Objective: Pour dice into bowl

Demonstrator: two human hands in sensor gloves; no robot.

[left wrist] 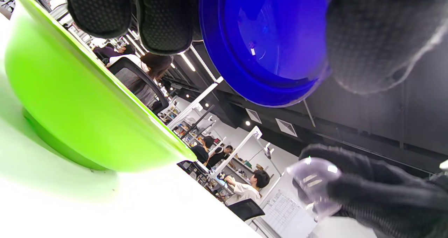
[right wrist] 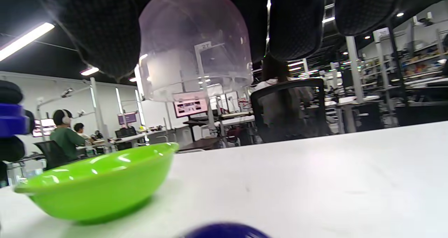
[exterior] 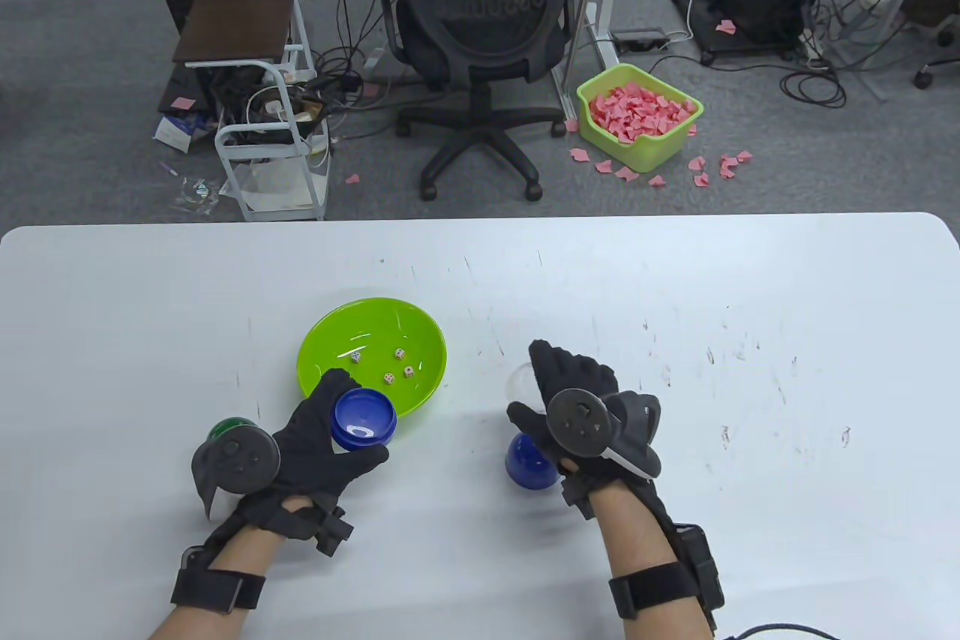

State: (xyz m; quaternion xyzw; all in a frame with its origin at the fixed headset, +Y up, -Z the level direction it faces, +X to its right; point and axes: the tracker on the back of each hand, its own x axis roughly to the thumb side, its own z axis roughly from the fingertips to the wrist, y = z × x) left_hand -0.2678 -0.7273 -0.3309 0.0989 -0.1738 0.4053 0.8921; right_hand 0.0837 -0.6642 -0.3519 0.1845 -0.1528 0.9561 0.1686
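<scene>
Left hand (exterior: 319,437) grips the blue cup (exterior: 364,421) by its rim, just beside the green bowl (exterior: 373,356) holding four dice (exterior: 398,353). Light, rigid, slick plastic, probably. Right hand (exterior: 577,407) clasps the clear dome (right wrist: 194,45), above another blue cup (exterior: 531,461) on the bench (exterior: 750,520).

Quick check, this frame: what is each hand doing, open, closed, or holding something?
Left hand: closed in a grip on the blue cup, beside the green bowl.
Right hand: closed in a grip on the clear dome.
</scene>
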